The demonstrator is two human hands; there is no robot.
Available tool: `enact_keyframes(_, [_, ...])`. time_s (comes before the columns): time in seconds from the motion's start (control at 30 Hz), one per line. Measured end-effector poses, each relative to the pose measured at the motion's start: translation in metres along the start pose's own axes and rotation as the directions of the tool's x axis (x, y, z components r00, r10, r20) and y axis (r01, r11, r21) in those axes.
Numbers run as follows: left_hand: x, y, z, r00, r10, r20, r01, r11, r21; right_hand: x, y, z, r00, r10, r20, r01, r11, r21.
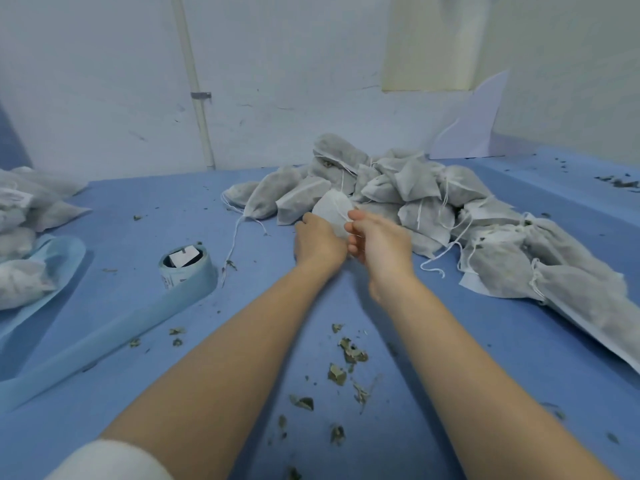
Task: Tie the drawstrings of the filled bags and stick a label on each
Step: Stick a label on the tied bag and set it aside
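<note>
A blue table [173, 209] holds a heap of filled bags [426, 199] to the right. In front of it, the left hand [318, 239] grips one white bag [330, 209] while the right hand [377, 237] pinches its drawstring [341, 207]. The bag looks soft and light (best held at the neck).

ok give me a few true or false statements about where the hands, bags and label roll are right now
1. Both hands, left hand and right hand, are on one white bag. True.
2. The label roll lies right of the hands. False: it lies to their left.
3. The big pile of bags sits right of the hands. True.
4. The table is red. False: it is blue, with dried leaf bits scattered on it.
</note>
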State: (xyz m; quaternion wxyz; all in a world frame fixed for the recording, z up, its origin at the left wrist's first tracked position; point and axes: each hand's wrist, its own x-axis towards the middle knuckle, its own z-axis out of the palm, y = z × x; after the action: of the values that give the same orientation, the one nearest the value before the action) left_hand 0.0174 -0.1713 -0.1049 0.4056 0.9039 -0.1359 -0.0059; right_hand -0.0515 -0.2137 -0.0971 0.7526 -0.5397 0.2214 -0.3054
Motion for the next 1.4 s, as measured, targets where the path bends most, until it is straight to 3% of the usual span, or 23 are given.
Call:
enact_keyframes(0.23, [-0.035,-0.016,-0.033,0.994,0.104,0.025,-0.100,0.987,-0.125,0.002,0.008,-0.008,0.977,-0.209,-0.031,0.181,0.903,-0.391])
enact_keyframes(0.33, [-0.051,-0.023,-0.052,0.986,0.157,0.062,-0.147,0.978,-0.146,-0.005,0.006,-0.009,0.965,-0.263,0.018,0.243,0.859,-0.451])
enact_keyframes(0.53, [-0.068,-0.039,-0.087,0.974,0.216,0.066,-0.221,0.971,0.087,-0.025,0.001,0.003,0.928,-0.328,0.176,0.372,0.833,-0.409])
enact_keyframes(0.6, [-0.073,-0.038,-0.095,0.968,0.244,0.061,-0.250,0.962,0.112,-0.028,0.002,0.007,0.934,-0.278,0.224,0.341,0.882,-0.324])
enact_keyframes(0.7, [-0.079,-0.032,-0.107,0.959,0.278,0.063,-0.274,0.960,-0.057,-0.033,0.000,0.011,0.931,-0.197,0.306,0.254,0.953,-0.162])
enact_keyframes(0.8, [-0.072,-0.034,-0.112,0.957,0.261,0.124,-0.268,0.962,0.047,-0.036,0.001,0.014,0.939,-0.155,0.309,0.189,0.978,-0.085])
enact_keyframes(0.9, [-0.064,-0.040,-0.113,0.964,0.255,0.078,-0.261,0.962,0.076,-0.035,0.004,0.017,0.937,-0.149,0.317,0.201,0.970,-0.140])
enact_keyframes(1.03, [-0.065,-0.044,-0.109,0.935,0.355,0.022,-0.350,0.907,0.233,-0.038,0.003,0.020,0.917,-0.123,0.381,0.206,0.961,-0.186])
enact_keyframes(1.17, [-0.067,-0.043,-0.102,0.910,0.414,0.009,-0.399,0.872,0.284,-0.041,0.003,0.023,0.895,-0.188,0.404,0.291,0.933,-0.210])
enact_keyframes(1.33, [-0.069,-0.045,-0.103,0.915,0.403,-0.007,-0.384,0.877,0.288,-0.038,0.000,0.016,0.903,-0.112,0.416,0.145,0.988,-0.049])
enact_keyframes(1.4, [-0.071,-0.046,-0.105,0.912,0.408,-0.030,-0.359,0.834,0.420,-0.038,0.000,0.015,0.894,-0.072,0.443,0.102,0.994,-0.044])
